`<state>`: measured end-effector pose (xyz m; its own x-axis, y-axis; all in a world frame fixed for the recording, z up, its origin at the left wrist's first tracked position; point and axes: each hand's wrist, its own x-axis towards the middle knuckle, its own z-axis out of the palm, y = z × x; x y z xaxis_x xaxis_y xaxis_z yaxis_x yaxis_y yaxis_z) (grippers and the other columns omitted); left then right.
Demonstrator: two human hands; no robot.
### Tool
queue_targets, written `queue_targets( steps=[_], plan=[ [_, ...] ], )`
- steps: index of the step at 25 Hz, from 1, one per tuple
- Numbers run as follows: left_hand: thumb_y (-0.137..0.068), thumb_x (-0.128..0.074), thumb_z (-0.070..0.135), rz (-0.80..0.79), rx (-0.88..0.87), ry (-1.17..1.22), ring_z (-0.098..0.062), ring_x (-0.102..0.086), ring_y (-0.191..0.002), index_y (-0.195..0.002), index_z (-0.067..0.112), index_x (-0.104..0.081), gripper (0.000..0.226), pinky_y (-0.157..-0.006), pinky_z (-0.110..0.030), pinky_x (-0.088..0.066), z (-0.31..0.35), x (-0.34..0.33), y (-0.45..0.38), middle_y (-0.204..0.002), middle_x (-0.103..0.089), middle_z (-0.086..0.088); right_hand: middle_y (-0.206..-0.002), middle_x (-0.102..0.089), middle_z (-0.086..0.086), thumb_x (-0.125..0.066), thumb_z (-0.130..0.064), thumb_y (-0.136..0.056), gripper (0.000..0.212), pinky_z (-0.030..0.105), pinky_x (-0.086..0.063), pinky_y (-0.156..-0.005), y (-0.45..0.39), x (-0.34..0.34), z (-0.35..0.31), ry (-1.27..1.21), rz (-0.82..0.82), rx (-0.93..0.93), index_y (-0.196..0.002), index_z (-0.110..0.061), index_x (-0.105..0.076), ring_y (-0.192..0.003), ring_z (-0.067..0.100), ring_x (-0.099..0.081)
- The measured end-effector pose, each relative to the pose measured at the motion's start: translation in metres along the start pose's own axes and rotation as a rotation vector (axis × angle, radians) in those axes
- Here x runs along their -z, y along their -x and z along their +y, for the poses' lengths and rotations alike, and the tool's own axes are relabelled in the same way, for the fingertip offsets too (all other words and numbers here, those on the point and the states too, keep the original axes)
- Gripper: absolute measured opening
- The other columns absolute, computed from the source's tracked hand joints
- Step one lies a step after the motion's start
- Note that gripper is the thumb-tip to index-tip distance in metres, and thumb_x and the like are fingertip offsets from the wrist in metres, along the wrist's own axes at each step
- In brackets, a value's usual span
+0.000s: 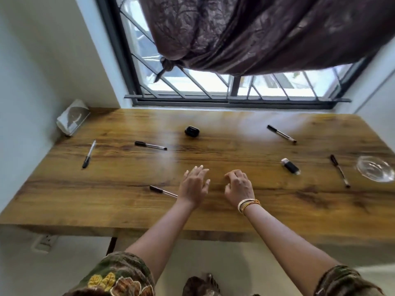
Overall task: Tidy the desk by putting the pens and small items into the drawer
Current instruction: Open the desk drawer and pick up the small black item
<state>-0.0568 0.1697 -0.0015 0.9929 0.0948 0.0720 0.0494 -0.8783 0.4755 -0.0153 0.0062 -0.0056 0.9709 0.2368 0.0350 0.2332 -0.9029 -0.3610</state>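
Fingers (201,169) of our left hand (193,186) spread, holding nothing; our right hand (239,185) loosely curled, empty, bangles (248,205) at wrist. Both over mid desk (235,223). Pens, five, scattered: far left (89,154); left-centre (150,145); near left wrist, partly hidden (162,191); back right (281,133); far right (339,170), beside glass dish (375,171). Black case (191,131) at back centre. Flash drive (290,166) right of our hands. Tissue pack (72,116) in back-left corner. Drawer not visible to us.
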Motion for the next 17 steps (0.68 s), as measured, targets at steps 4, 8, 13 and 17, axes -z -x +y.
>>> queue_targets(
  steps=[4, 8, 13, 17],
  plan=[
    [-0.097, -0.045, 0.035, -0.146, -0.049, -0.030, -0.021, -0.019, -0.148, -0.149, 0.016, -0.034, 0.056, -0.120, -0.038, -0.013, 0.026, -0.033, 0.029, -0.160, -0.023, -0.007, -0.136, -0.054, 0.004, -0.056, -0.015, -0.082, 0.046, 0.039, -0.045, -0.100, 0.046, -0.001, 0.025, 0.056, 0.052, -0.003, -0.128, -0.020, -0.057, -0.123, 0.024, -0.052],
    [-0.092, -0.011, 0.053, -0.172, -0.099, -0.252, -0.017, 0.001, -0.151, -0.155, 0.026, -0.011, 0.068, -0.120, -0.044, 0.001, 0.023, -0.048, 0.072, -0.164, -0.001, 0.002, -0.139, -0.054, 0.004, -0.044, -0.024, -0.084, 0.048, 0.041, -0.041, -0.103, 0.108, -0.017, 0.030, 0.127, 0.162, -0.044, -0.131, -0.023, -0.055, -0.128, 0.024, -0.050],
    [-0.094, -0.010, 0.052, -0.164, -0.118, -0.291, -0.017, 0.002, -0.151, -0.155, 0.028, -0.008, 0.065, -0.120, -0.043, 0.003, 0.019, -0.045, 0.081, -0.164, 0.000, 0.002, -0.100, -0.063, 0.000, -0.056, -0.008, -0.077, 0.022, 0.025, -0.040, -0.090, 0.164, -0.037, 0.012, -0.219, 0.402, -0.174, -0.093, -0.017, -0.068, -0.096, 0.020, -0.057],
    [-0.099, -0.019, 0.048, -0.172, -0.103, -0.267, -0.014, 0.005, -0.150, -0.155, 0.028, -0.007, 0.061, -0.121, -0.042, 0.003, 0.019, -0.046, 0.084, -0.164, 0.002, 0.004, -0.069, -0.061, 0.005, -0.058, -0.004, -0.076, 0.010, 0.028, -0.046, -0.061, 0.178, -0.054, 0.004, -0.833, 0.444, -0.779, -0.071, -0.008, -0.066, -0.064, 0.024, -0.057]
  ],
)
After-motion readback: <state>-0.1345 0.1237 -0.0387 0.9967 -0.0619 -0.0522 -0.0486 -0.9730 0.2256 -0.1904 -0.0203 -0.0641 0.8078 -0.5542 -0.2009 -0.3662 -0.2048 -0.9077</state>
